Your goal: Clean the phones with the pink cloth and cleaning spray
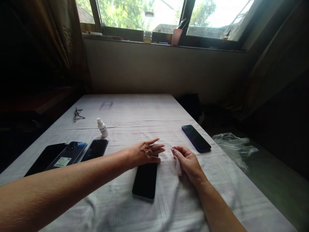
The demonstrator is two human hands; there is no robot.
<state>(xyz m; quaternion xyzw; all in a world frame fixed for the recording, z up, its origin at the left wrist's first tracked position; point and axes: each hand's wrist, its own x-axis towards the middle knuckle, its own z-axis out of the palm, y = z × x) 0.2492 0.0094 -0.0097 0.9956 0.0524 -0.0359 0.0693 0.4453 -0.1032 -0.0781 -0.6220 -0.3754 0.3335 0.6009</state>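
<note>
My left hand (146,152) reaches across with fingers stretched out, resting at the top end of a black phone (145,180) that lies face up on the white cloth (135,109). My right hand (187,161) is closed in a pinch on a small pink wipe (178,166), just right of that phone. A purple-edged phone (196,138) lies further right, apart from both hands.
At the left lie three more phones (69,154), one with a label on its back. A small white bottle (102,127) and a pair of glasses (77,114) sit behind them. Clear plastic (231,145) lies off the table's right edge. A windowsill with a cup (176,36) is at the back.
</note>
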